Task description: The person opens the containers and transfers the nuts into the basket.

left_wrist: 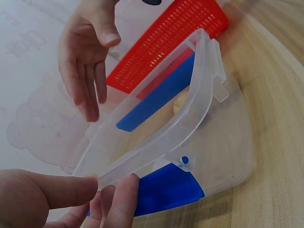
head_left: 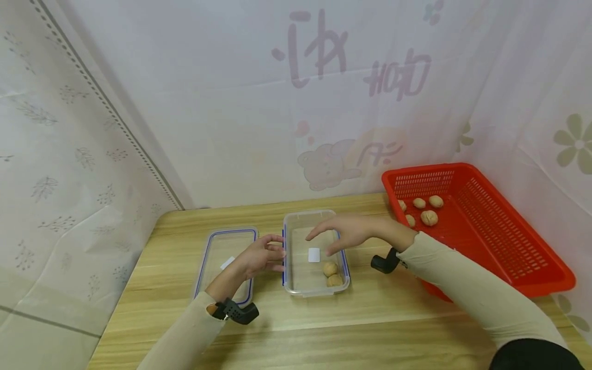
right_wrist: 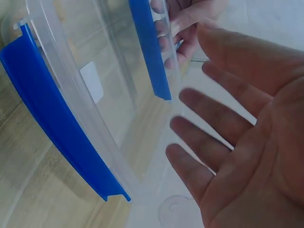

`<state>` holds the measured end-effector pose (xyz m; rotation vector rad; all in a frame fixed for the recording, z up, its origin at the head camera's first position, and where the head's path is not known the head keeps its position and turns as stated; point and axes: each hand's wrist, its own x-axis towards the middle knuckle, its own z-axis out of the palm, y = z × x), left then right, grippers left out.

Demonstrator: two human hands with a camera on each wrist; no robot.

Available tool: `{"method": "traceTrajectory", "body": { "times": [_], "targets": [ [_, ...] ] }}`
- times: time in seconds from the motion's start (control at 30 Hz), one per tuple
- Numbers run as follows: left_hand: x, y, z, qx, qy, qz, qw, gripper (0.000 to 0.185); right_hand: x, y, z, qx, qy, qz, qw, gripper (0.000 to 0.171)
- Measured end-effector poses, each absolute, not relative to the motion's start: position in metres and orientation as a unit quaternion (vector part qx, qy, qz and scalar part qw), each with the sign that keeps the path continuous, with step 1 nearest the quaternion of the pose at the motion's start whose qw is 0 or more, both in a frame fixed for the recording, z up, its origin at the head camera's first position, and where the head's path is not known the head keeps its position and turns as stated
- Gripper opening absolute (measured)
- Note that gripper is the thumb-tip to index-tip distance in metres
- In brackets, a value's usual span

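Looking down from the head view, the left hand [head_left: 261, 255] is touching the left rim of a clear plastic container [head_left: 314, 288] on the wooden table [head_left: 361, 329], while the right hand [head_left: 344, 234] is hovering over it, fingers spread and holding nothing. Two walnuts [head_left: 332, 274] are lying inside; a red perforated basket [head_left: 518, 241] and a flat lid [head_left: 217, 244] are sitting either side. Only the left wrist view is showing fingertips [left_wrist: 121, 190] pinching the thin rim by a blue clip [left_wrist: 164, 190]. The right wrist view is showing the open palm [right_wrist: 251, 137] beside the glossy wall.
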<state>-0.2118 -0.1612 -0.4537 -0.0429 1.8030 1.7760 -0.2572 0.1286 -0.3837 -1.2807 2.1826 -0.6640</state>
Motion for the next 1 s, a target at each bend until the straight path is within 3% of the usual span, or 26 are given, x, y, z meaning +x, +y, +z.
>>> {"method": "traceTrajectory", "body": {
  "times": [0.43,1.0],
  "targets": [
    [-0.212,-0.163,-0.456,-0.011,0.678,0.671,0.301,0.052,-0.274,0.102,-0.397,-0.466,0.742,-0.259,0.407,0.043],
    [-0.211,-0.162,-0.455,-0.012,0.676,0.673,0.299,0.051,-0.268,0.088,-0.411,-0.419,0.773,-0.139,0.455,0.042]
  ]
}}
